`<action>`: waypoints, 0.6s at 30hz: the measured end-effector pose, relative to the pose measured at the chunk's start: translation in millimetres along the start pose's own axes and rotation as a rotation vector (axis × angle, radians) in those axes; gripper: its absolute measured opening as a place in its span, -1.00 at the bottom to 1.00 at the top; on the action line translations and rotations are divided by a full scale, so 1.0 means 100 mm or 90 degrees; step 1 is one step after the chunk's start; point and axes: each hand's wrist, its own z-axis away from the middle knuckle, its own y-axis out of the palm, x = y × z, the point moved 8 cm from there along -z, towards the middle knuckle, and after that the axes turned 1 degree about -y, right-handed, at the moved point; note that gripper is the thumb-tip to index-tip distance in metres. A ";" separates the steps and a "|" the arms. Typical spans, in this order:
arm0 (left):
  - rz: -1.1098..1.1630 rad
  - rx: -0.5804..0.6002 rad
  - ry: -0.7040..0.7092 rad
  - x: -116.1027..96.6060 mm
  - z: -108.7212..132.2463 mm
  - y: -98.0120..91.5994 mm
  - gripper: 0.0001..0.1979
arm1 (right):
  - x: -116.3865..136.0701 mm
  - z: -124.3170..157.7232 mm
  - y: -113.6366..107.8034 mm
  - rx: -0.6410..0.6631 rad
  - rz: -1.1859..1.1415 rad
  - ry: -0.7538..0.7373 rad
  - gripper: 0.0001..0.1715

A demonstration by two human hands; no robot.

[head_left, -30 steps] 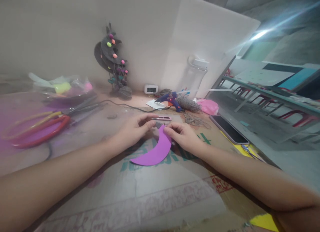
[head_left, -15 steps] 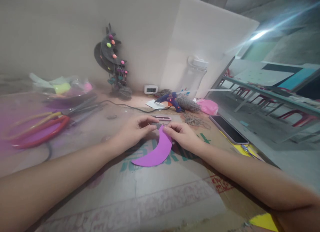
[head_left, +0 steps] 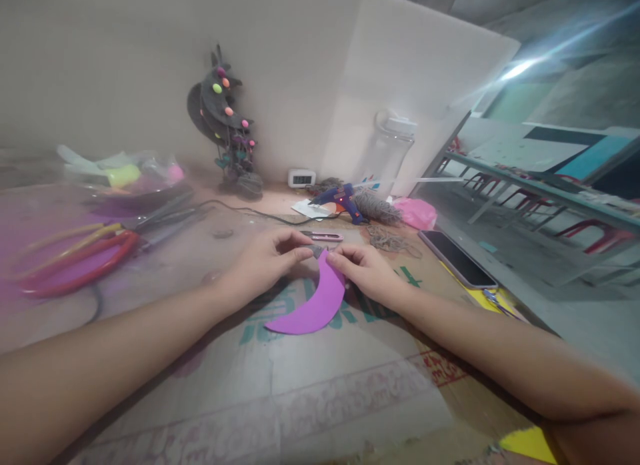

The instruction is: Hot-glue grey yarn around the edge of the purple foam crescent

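A purple crescent-shaped cutout [head_left: 315, 305] hangs tip-up between my hands, just above the cardboard. My right hand [head_left: 367, 271] pinches it near its upper tip with thumb and forefinger. My left hand [head_left: 275, 261] is closed in a pinch on a small grey piece [head_left: 316, 250], which touches the crescent's upper tip; whether it is felt or yarn I cannot tell. A pink utility knife [head_left: 325, 237] lies just beyond my fingertips. Behind it rests a blue hot glue gun [head_left: 343, 201] with a clear glue stick in its back and its light on.
Red- and yellow-handled scissors [head_left: 127, 241] lie left, near a plastic bag of bits [head_left: 125, 175]. A grey crescent ornament with pompoms [head_left: 220, 111] stands at the back beside a small clock [head_left: 301, 179]. Grey yarn [head_left: 377, 206], a bottle [head_left: 387, 151] and a phone [head_left: 457, 259] are right.
Hardly anything differs. Both hands keep their pinch, and the crescent has shifted only very slightly.
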 end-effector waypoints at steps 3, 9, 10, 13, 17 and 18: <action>0.022 0.003 -0.011 -0.01 0.00 0.01 -0.78 | 0.01 0.00 0.00 -0.004 0.007 -0.003 -0.56; 0.070 0.038 -0.037 0.07 0.00 0.06 -0.73 | 0.00 0.00 -0.01 -0.001 0.015 -0.005 -0.57; 0.077 0.039 -0.037 0.08 0.00 0.07 -0.73 | 0.00 0.00 -0.01 0.000 0.017 -0.007 -0.57; 0.076 0.029 -0.024 0.07 0.00 0.05 -0.74 | 0.00 -0.01 0.00 0.006 0.011 -0.012 -0.58; 0.040 0.024 0.013 0.00 -0.01 0.04 -0.76 | 0.01 0.00 0.00 0.007 -0.003 -0.009 -0.58; 0.033 0.025 0.017 -0.01 -0.01 0.04 -0.76 | 0.01 0.00 0.01 0.008 -0.005 -0.007 -0.57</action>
